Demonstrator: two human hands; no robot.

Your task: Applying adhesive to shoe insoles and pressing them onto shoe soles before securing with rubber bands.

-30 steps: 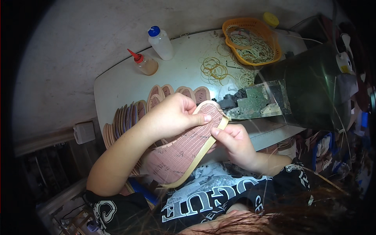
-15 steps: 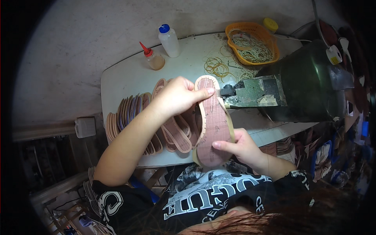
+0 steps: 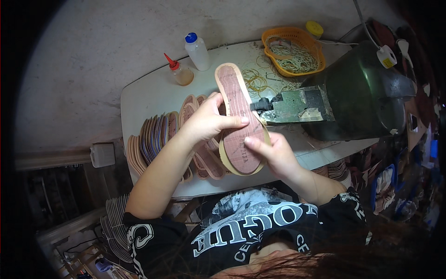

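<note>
Between both hands I hold a shoe insole (image 3: 235, 95) with a pinkish-brown face and a pale folded rim. My left hand (image 3: 214, 118) grips its left edge near the middle, thumb on the face. My right hand (image 3: 274, 153) pinches the wider near end, thumb on top and fingers underneath, hidden. A tan strip of edging (image 3: 227, 160) sticks out around the near end. The insole's right edge lies by the dark tip (image 3: 262, 104) of a green machine arm (image 3: 297, 106). Beneath my left forearm, more insoles (image 3: 209, 160) lie overlapping on the table.
A row of stacked insoles (image 3: 151, 132) stands at the table's left. Behind are a red-tipped glue bottle (image 3: 183, 76), a blue-capped bottle (image 3: 199, 55), loose yellowish rings (image 3: 254, 81) and an orange basket (image 3: 297, 72) of cord-like strips. The green machine body (image 3: 353, 102) fills the right side.
The insole has moved away from me, its narrow end reaching farther over the table. My left hand now grips it nearer its middle, closer to my right thumb.
</note>
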